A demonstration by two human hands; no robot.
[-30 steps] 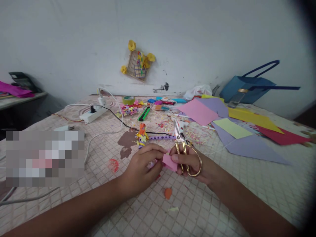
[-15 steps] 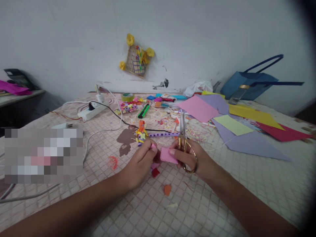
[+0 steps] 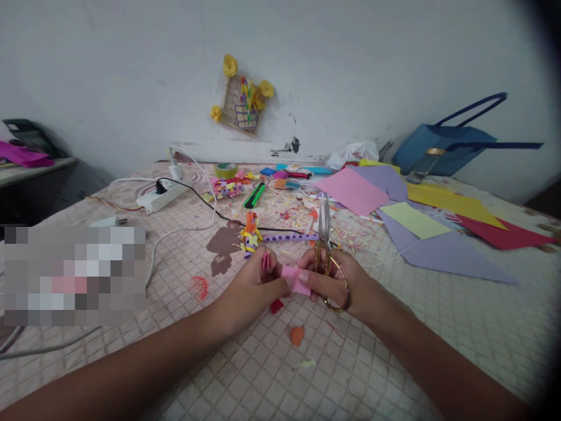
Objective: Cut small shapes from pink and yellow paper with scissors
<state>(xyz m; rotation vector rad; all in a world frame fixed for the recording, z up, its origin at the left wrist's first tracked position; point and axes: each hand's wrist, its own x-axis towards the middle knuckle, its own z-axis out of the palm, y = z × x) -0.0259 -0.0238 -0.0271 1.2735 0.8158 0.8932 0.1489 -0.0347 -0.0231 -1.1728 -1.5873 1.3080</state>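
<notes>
A small pink paper piece (image 3: 298,280) is pinched between my two hands. My left hand (image 3: 256,285) closes on its left edge with thumb and fingers, and another folded pink paper scrap (image 3: 266,261) sticks up among the same fingers. My right hand (image 3: 335,283) grips the paper's right side with the thumb on top. Gold-handled scissors (image 3: 323,225) hang in that right hand too, blades pointing away from me. Just beyond the hands lies a purple dotted paper stick (image 3: 289,238) with a yellow and orange paper-fringed end (image 3: 251,237).
Red (image 3: 276,306) and orange paper scraps (image 3: 297,335) lie close to me. Farther back are a green cutter (image 3: 255,195), a tape roll (image 3: 225,170) and a power strip (image 3: 164,196) with cables. Coloured sheets (image 3: 442,251), a bottle (image 3: 426,166) and a blue bag (image 3: 442,146) stand right.
My left thumb has come over to the pink paper's left edge, so both hands now hold it. The folded pink scrap shows more clearly in my left fingers.
</notes>
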